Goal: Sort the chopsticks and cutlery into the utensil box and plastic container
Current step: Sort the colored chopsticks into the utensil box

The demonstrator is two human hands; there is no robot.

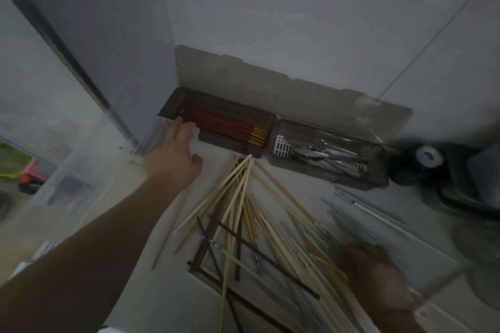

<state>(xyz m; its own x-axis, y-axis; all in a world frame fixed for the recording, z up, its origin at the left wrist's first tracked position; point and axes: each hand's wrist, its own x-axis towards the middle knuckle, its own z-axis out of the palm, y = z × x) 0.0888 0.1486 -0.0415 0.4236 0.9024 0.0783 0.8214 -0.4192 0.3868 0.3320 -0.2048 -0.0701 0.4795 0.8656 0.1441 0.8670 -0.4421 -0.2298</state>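
A smoky utensil box (270, 119) with its lid up stands against the back wall. Its left compartment holds red chopsticks with yellow ends (230, 127); its right compartment holds metal cutlery (324, 158). My left hand (176, 154) reaches to the box's front left corner, fingers on a clear plastic container's (151, 140) corner. A loose pile of pale wooden chopsticks (243, 211), dark ones (238, 246) and pale green ones (378, 224) lies on the counter. My right hand (376, 276), blurred, rests on the pile at lower right; its grip is unclear.
A grey cabinet side (108, 35) rises at left behind the clear container. Dark objects, one with a white round cap (428, 155), stand at the right. Tiled wall (297, 21) backs the box.
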